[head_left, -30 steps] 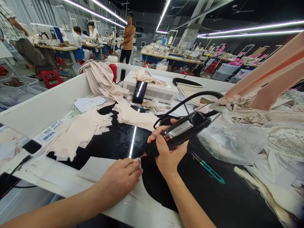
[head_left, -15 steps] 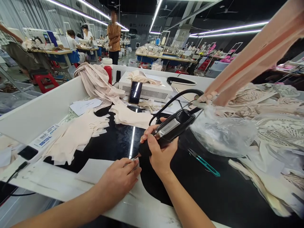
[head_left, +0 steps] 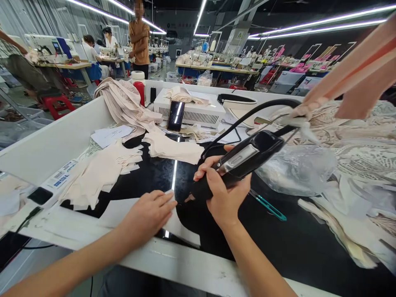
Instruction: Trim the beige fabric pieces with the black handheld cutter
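Note:
My right hand [head_left: 227, 192] is wrapped round a black corded hand tool [head_left: 252, 156] with a silver plate on its side. The tool tilts, with its narrow end low and to the left, just above the black tabletop [head_left: 247, 243]. To the left, my left hand [head_left: 151, 212] has its fingers pressed together at the edge of a flat white cut piece [head_left: 182, 231]. A small whitish bit shows at its fingertips; the thumb is hidden. Right of the tool lie teal thread snips [head_left: 269, 207].
Stacked beige cut pieces [head_left: 99, 173] lie left, another piece [head_left: 173, 147] ahead. A phone [head_left: 176, 116] leans on a white vented box [head_left: 198, 113]. At right are a clear plastic bag [head_left: 297, 173] and lace pieces [head_left: 365, 165]. A pink fabric strip [head_left: 355, 78] hangs down to the tool.
My right hand has moved the tool right and away from my left hand. My left hand has shifted slightly left and up, and the white piece's edge shifted too.

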`<state>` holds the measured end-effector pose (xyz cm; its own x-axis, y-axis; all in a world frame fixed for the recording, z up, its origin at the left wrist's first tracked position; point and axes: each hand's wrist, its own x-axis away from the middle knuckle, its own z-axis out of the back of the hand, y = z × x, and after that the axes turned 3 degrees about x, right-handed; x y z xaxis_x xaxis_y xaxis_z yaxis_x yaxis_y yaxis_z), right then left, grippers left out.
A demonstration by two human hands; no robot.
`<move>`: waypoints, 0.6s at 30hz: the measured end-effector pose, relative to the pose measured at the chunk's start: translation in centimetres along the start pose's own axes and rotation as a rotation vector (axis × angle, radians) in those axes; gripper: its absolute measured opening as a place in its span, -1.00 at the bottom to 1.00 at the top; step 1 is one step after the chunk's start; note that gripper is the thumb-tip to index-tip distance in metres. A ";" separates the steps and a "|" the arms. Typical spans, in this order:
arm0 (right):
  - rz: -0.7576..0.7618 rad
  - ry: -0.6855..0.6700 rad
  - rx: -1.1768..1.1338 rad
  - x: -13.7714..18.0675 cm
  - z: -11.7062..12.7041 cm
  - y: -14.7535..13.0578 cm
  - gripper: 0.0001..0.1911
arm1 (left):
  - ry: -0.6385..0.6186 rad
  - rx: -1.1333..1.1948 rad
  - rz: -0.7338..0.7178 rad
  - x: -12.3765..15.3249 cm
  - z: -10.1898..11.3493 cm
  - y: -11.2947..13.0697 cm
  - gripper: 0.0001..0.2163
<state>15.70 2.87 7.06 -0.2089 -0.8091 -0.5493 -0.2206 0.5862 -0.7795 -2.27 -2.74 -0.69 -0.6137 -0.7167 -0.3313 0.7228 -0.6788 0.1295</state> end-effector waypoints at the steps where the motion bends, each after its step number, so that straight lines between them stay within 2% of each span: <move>1: -0.007 -0.007 0.001 0.1 0.4 -0.3 -0.61 | 0.001 -0.012 0.009 0.0 0.1 -0.8 -0.75; 4: -0.028 -0.014 0.003 0.6 1.6 -0.9 -0.56 | 0.052 -0.053 0.026 0.2 0.5 -2.5 -0.74; 6: -0.033 -0.020 -0.002 1.1 2.2 -1.2 -0.52 | 0.101 -0.064 0.003 0.4 0.7 -2.6 -0.73; 12: -0.013 -0.047 -0.029 1.8 2.7 -1.4 -0.51 | 0.180 0.074 -0.170 0.6 1.0 0.5 -0.77; 18: -0.021 -0.028 -0.043 1.7 1.9 -0.6 -0.51 | 0.148 0.078 -0.218 -1.0 0.3 1.7 -0.75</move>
<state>17.33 1.03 6.04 -0.1776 -0.8216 -0.5416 -0.2657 0.5700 -0.7775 -0.47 -3.23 0.15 -0.6951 -0.5251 -0.4911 0.5484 -0.8289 0.1100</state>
